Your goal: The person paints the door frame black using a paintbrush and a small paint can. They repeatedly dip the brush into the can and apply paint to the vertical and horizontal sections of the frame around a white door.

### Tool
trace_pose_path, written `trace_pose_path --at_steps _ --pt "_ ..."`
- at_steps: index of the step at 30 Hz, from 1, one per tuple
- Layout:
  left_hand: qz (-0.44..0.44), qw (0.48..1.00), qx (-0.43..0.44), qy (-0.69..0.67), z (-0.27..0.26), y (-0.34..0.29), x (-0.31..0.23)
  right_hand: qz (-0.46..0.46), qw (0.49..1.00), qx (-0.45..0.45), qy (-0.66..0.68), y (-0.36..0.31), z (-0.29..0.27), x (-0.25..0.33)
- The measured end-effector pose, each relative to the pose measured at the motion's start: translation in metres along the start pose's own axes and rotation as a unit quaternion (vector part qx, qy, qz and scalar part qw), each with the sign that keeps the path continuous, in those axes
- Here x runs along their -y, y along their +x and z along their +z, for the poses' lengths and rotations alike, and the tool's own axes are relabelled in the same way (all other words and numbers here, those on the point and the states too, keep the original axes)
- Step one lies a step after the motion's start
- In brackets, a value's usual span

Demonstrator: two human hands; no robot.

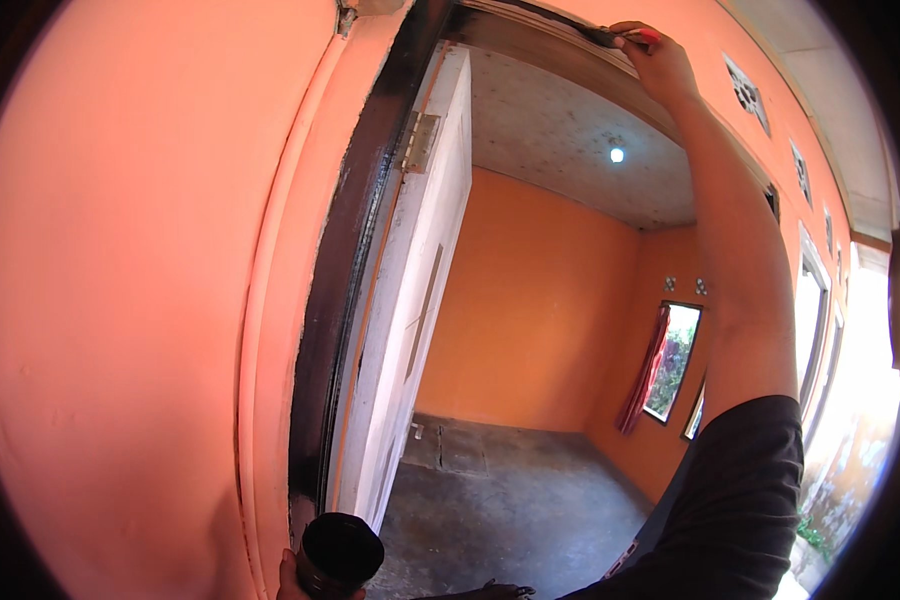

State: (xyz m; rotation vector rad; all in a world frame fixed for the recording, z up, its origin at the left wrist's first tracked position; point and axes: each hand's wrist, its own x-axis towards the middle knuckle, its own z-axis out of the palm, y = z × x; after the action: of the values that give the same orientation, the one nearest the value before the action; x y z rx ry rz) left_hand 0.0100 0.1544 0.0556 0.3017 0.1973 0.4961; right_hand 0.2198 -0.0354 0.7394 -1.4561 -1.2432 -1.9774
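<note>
Raised high, my right hand [660,68] is closed around a paintbrush [598,38] with a red handle. Its dark bristles lie against the top beam of the door frame [545,45], where a strip of dark paint shows along the upper edge. At the lower edge of the view, my left hand [289,576] is wrapped around a dark round can [342,548]; the inside of the can looks black. The left door post [355,220] is coated in glossy dark brown or black paint.
A white door [410,300] on a metal hinge [420,142] stands swung inward beside the post. Beyond the doorway are an orange wall [530,310], a grey floor [510,480], a lit bulb [617,155] and a window with a red curtain [647,370].
</note>
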Motion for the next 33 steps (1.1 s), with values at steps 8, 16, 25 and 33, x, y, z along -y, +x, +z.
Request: trace_pose_path --at_steps 8,16,25,33 --pt "-0.009 1.000 0.017 0.002 0.012 0.002 0.014 0.012 0.999 0.008 -0.032 -0.005 -0.017 -0.033" --pt "-0.005 1.000 0.026 0.016 0.011 0.003 0.027 0.017 0.999 0.013 -0.027 -0.018 -0.026 -0.045" --pt "0.003 0.999 -0.003 0.046 0.021 0.002 0.037 0.001 0.998 -0.058 0.012 -0.040 -0.052 -0.047" --pt "0.003 1.000 0.024 -0.018 0.040 0.023 0.055 0.051 0.944 -0.035 0.324 -0.139 -0.066 -0.033"
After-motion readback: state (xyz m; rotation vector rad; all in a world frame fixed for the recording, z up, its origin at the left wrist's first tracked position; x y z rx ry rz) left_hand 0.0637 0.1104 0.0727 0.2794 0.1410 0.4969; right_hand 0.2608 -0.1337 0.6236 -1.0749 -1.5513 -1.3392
